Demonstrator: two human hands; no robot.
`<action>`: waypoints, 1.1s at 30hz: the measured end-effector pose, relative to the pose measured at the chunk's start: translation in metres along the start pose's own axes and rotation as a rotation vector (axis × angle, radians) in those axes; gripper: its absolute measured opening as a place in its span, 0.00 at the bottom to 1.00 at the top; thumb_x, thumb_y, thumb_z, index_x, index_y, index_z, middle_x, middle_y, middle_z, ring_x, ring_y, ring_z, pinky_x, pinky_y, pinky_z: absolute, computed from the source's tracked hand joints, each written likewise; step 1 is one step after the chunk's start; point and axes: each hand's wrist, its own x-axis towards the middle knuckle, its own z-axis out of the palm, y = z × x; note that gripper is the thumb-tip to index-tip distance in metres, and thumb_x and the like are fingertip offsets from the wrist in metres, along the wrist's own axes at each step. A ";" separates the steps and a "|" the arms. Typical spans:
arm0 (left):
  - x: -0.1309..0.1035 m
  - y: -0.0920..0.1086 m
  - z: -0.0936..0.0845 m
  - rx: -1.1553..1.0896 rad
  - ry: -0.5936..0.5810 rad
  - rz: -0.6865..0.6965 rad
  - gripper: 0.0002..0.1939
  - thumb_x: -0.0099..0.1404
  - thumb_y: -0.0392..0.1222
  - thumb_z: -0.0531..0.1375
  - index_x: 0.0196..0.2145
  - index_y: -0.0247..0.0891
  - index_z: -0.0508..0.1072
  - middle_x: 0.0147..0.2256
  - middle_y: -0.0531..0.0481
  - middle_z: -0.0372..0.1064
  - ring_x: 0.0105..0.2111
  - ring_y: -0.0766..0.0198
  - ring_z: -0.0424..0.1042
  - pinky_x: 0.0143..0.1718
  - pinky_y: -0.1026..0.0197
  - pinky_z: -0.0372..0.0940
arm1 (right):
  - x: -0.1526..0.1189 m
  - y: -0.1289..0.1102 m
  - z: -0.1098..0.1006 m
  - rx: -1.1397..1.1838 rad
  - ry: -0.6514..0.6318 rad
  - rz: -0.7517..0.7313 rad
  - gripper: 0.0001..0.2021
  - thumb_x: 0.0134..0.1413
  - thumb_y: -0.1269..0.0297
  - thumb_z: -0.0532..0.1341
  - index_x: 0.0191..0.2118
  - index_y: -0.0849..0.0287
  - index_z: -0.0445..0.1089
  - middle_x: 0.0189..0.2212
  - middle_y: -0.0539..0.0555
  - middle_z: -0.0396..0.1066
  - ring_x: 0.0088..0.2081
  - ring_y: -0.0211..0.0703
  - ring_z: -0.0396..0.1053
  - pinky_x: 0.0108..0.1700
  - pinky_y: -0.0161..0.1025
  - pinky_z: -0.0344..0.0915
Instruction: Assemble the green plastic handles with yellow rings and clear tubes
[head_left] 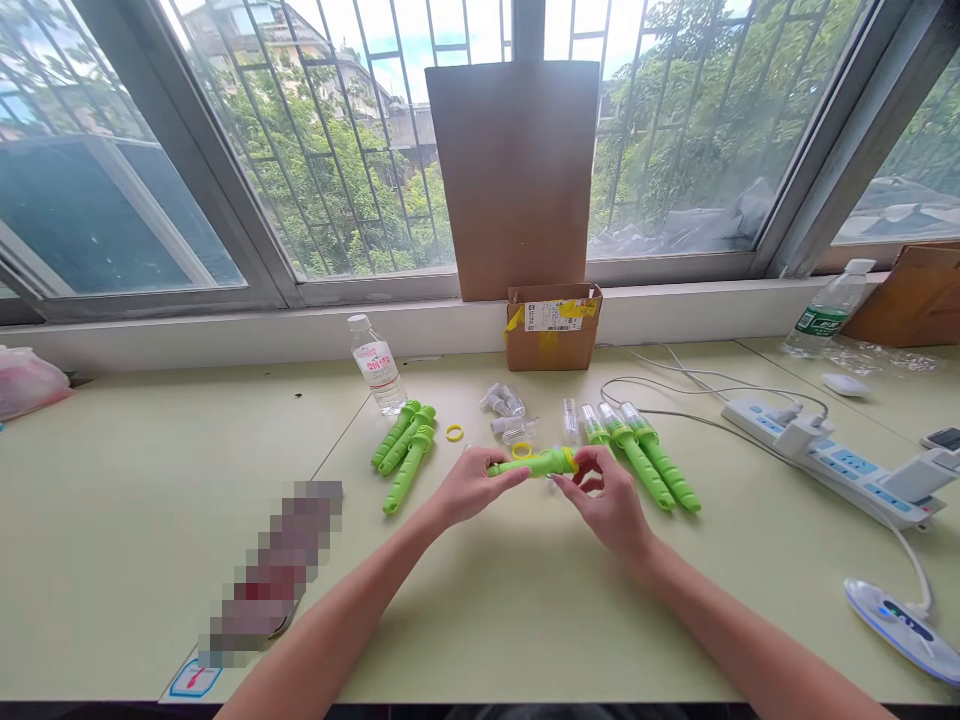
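Note:
My left hand [474, 485] is wrapped round the narrow end of a green tube [541, 464], which lies level between both hands. The fingers of my right hand [606, 494] pinch the yellow ring [570, 460] at the tube's wide right end. Behind the tube are a loose yellow ring [522, 450], clear caps [523, 432] and white parts [496, 400]. Another yellow ring [454, 432] is farther left. Green tubes [409, 470] without clear caps lie at the left, and green tubes with clear tops [646, 465] lie just beyond my right hand.
A water bottle [377, 366] and a small cardboard box [553, 345] stand at the back. On the right are a power strip [832, 455], cables, a white device [904, 628] and another bottle [829, 308]. A blurred item [274, 575] lies front left.

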 end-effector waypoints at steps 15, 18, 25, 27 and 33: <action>0.002 -0.022 0.008 0.684 0.365 0.534 0.15 0.64 0.52 0.57 0.36 0.36 0.70 0.28 0.51 0.71 0.23 0.68 0.66 0.23 0.65 0.55 | -0.003 0.004 0.003 -0.072 0.144 -0.082 0.11 0.51 0.61 0.65 0.37 0.58 0.65 0.25 0.49 0.67 0.25 0.40 0.68 0.32 0.41 0.72; 0.006 -0.031 0.002 0.893 0.432 0.736 0.11 0.65 0.48 0.57 0.38 0.37 0.69 0.27 0.52 0.69 0.21 0.68 0.66 0.23 0.65 0.56 | -0.003 0.001 0.002 -0.072 0.136 -0.067 0.11 0.49 0.61 0.66 0.37 0.58 0.65 0.23 0.48 0.67 0.24 0.39 0.67 0.29 0.39 0.70; 0.003 -0.027 -0.002 1.119 0.589 0.976 0.06 0.63 0.39 0.60 0.37 0.37 0.67 0.25 0.53 0.67 0.23 0.67 0.65 0.25 0.63 0.56 | 0.000 0.000 0.002 0.034 0.112 0.028 0.12 0.48 0.60 0.67 0.36 0.57 0.65 0.21 0.46 0.64 0.22 0.37 0.64 0.28 0.37 0.69; 0.002 -0.026 0.001 1.123 0.589 0.968 0.05 0.63 0.39 0.60 0.34 0.37 0.67 0.23 0.55 0.65 0.21 0.68 0.63 0.24 0.63 0.54 | 0.000 0.000 0.001 0.047 0.107 0.031 0.12 0.48 0.60 0.67 0.36 0.57 0.65 0.22 0.47 0.65 0.23 0.38 0.65 0.29 0.38 0.70; 0.004 -0.031 -0.001 1.114 0.565 0.920 0.09 0.65 0.45 0.58 0.36 0.36 0.68 0.21 0.54 0.63 0.20 0.68 0.62 0.24 0.62 0.52 | 0.000 -0.002 0.001 0.079 0.057 0.054 0.12 0.48 0.59 0.66 0.35 0.58 0.66 0.25 0.50 0.68 0.26 0.40 0.68 0.30 0.39 0.72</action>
